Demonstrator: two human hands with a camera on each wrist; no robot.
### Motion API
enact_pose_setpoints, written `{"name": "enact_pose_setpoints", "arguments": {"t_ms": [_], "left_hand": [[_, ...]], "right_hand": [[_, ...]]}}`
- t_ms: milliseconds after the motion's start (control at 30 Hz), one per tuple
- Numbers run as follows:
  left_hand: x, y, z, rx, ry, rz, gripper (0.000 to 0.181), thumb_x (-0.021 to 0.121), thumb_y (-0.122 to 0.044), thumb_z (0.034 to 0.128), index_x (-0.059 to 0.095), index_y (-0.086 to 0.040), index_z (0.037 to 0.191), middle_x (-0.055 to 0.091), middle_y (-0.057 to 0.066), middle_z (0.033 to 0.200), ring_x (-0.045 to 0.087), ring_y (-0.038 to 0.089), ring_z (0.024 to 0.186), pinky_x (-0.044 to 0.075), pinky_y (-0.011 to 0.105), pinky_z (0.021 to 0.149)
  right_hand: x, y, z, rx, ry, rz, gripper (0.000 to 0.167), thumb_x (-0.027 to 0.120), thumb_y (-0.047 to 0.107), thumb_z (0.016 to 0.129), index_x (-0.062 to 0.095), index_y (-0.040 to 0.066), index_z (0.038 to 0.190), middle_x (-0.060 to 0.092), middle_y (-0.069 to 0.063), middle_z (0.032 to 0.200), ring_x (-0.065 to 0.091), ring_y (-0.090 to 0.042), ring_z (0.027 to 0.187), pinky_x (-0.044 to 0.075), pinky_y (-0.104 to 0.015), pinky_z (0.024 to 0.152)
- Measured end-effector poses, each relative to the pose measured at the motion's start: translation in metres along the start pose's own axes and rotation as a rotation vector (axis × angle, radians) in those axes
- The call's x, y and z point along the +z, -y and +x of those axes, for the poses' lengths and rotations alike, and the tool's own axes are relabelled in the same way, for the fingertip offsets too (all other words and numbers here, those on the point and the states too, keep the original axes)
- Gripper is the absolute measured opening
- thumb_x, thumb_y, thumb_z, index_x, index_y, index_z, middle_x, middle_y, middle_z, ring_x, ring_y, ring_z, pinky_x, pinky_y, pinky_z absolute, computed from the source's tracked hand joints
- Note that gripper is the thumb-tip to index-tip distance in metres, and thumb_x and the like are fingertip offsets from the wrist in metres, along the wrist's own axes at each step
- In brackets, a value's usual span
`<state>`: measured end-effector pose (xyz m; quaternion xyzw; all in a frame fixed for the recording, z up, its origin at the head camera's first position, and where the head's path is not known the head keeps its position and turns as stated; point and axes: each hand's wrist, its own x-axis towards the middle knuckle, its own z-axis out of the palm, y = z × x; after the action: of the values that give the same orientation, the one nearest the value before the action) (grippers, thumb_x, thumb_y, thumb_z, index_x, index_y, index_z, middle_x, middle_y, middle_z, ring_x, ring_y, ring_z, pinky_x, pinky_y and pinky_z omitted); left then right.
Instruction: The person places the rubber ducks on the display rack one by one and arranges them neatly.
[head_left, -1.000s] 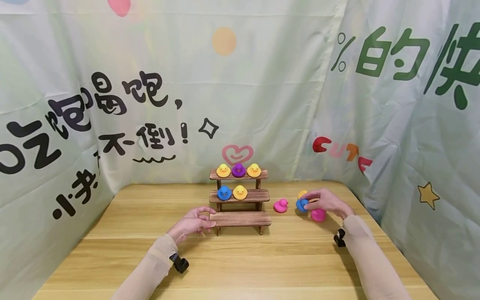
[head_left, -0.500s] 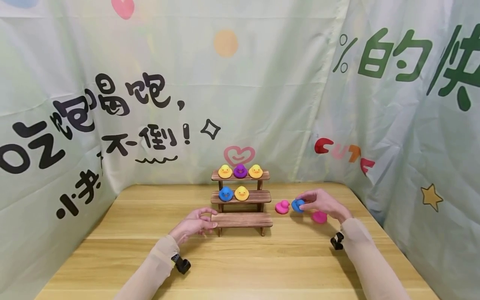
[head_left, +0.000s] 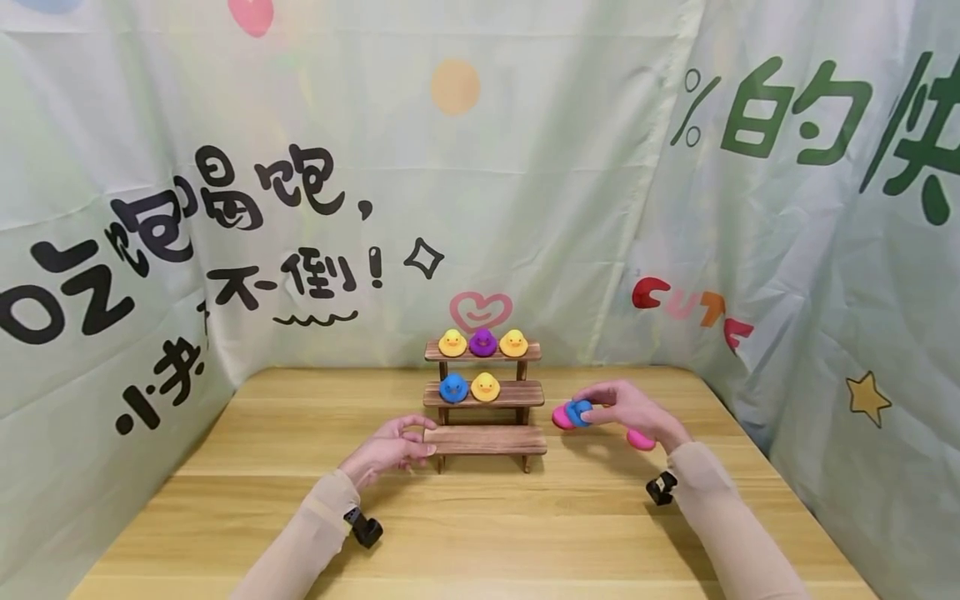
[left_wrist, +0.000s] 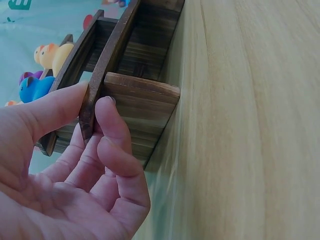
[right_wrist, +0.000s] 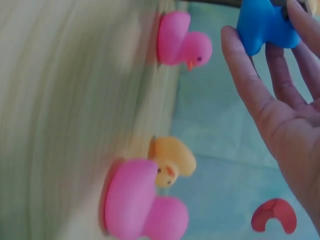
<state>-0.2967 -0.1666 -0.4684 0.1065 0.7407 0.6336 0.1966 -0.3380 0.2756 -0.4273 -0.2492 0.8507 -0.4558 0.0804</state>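
Observation:
A three-tier wooden display shelf (head_left: 487, 439) stands on the table. My left hand (head_left: 388, 447) pinches the left end of its lowest tier, thumb on one face and fingers on the other, as the left wrist view shows. My right hand (head_left: 630, 410) holds a blue rubber duck (right_wrist: 265, 25) between thumb and fingers, lifted off the table to the right of the shelf. On the top tier sit a yellow duck (head_left: 452, 342), a purple duck (head_left: 483, 342) and another yellow duck (head_left: 513, 342). The middle tier bears a blue duck (head_left: 453, 387) and a yellow duck (head_left: 485, 387).
Behind the held duck lies a pink duck (right_wrist: 182, 42) on the table. Farther right are a second pink duck (head_left: 641, 439) and a yellow-orange duck (right_wrist: 172, 160), mostly hidden by my right hand in the head view. Printed cloth (head_left: 555, 208) encloses the back and sides.
My right hand has lifted the blue duck from beside the other loose ducks and carried it left toward the shelf. The left hand keeps its hold on the lowest tier.

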Motion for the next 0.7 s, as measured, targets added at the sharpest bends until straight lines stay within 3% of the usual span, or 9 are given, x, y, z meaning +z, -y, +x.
{"name": "enact_pose_setpoints", "arguments": {"t_ms": [267, 533, 700], "left_hand": [[0.000, -0.001, 0.000, -0.008, -0.011, 0.012, 0.052, 0.074, -0.010, 0.0842, 0.051, -0.005, 0.130, 0.066, 0.007, 0.086, 0.062, 0.017, 0.072, 0.050, 0.025, 0.059], [0.000, -0.001, -0.001, -0.004, -0.008, 0.020, 0.051, 0.074, -0.011, 0.0842, 0.051, -0.006, 0.130, 0.066, 0.006, 0.085, 0.062, 0.017, 0.072, 0.050, 0.025, 0.059], [-0.001, -0.001, 0.000, -0.002, -0.003, 0.019, 0.051, 0.074, -0.011, 0.0844, 0.051, -0.006, 0.130, 0.065, 0.004, 0.083, 0.061, 0.016, 0.071, 0.050, 0.025, 0.059]], "right_hand": [[0.011, 0.011, 0.003, 0.028, -0.026, 0.148, 0.038, 0.071, 0.023, 0.090, 0.064, 0.006, 0.124, 0.065, -0.014, 0.123, 0.060, -0.020, 0.113, 0.054, -0.029, 0.091], [0.016, 0.021, 0.004, 0.010, -0.069, 0.216, 0.037, 0.069, 0.026, 0.092, 0.065, 0.006, 0.123, 0.068, -0.013, 0.120, 0.066, -0.017, 0.104, 0.054, -0.032, 0.093], [0.018, 0.027, 0.007, -0.012, -0.080, 0.219, 0.036, 0.068, 0.026, 0.093, 0.065, 0.006, 0.123, 0.068, -0.015, 0.118, 0.067, -0.017, 0.100, 0.054, -0.044, 0.095]]}}
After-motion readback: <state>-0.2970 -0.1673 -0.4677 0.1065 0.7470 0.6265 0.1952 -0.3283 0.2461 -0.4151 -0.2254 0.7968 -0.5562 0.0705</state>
